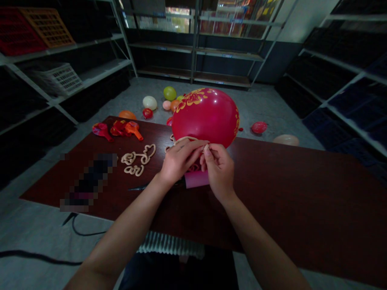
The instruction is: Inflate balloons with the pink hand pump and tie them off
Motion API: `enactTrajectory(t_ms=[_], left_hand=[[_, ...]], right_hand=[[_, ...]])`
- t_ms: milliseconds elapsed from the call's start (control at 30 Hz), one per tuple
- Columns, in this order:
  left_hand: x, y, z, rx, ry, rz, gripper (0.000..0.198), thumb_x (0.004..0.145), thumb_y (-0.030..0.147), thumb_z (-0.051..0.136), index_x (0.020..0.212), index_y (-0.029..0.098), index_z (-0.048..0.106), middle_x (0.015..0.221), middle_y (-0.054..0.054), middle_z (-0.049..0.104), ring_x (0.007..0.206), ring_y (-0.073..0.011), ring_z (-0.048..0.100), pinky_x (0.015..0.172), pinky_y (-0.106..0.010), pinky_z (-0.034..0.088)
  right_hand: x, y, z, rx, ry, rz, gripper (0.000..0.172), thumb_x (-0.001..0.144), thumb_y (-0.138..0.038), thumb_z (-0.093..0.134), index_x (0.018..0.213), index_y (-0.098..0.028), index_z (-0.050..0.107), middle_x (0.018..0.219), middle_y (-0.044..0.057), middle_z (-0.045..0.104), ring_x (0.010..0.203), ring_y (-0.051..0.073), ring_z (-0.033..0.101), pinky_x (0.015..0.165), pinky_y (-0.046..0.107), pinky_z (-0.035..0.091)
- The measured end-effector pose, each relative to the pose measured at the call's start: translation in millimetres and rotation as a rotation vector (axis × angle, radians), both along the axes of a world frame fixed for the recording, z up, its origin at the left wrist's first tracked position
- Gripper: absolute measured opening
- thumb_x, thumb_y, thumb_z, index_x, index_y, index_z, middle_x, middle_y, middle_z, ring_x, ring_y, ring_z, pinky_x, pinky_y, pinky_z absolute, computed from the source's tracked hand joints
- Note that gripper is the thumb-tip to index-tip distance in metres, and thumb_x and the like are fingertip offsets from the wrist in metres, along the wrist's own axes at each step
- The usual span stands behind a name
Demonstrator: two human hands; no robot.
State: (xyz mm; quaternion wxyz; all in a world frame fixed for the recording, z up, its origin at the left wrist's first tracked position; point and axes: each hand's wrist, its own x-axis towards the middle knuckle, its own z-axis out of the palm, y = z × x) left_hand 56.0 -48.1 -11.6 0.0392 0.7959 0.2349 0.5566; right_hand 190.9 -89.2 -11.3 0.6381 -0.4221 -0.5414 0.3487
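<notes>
**Red balloon held at the neck**

Red with yellow print, the balloon (205,117) sits over the bench (287,181). Fingers of the left hand (178,159) and right hand (219,167) pinch its neck and a pale band (184,139). More bands (137,159) lie left.

One inflated red balloon (205,117), two hands (181,161)
</notes>
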Motion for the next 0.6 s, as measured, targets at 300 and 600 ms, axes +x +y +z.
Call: enactTrajectory(t_ms=[300, 600], left_hand=[[2, 1, 0.0, -0.018, 0.095, -0.054, 0.022, 0.101, 0.014, 0.06, 0.121, 0.018, 0.065, 0.104, -0.007, 0.07, 0.099, -0.0183, 0.067, 0.089, -0.031, 0.052], [8, 1, 2.6, -0.236, 0.056, -0.025, 0.003, 0.102, 0.018, 0.058, 0.101, 0.017, 0.056, 0.094, -0.005, 0.065, 0.089, -0.0183, 0.062, 0.082, -0.03, 0.048]], right_hand=[[2, 3, -7.0, 0.059, -0.065, -0.212, 0.014, 0.097, -0.035, 0.058, 0.093, -0.022, 0.059, 0.062, -0.008, 0.057, 0.047, 0.007, 0.052, 0.046, 0.02, 0.042], [15, 6, -17.7, 0.18, -0.52, -0.405, 0.018, 0.101, -0.038, 0.052, 0.099, -0.025, 0.063, 0.082, -0.001, 0.073, 0.062, 0.011, 0.065, 0.063, 0.024, 0.048]])
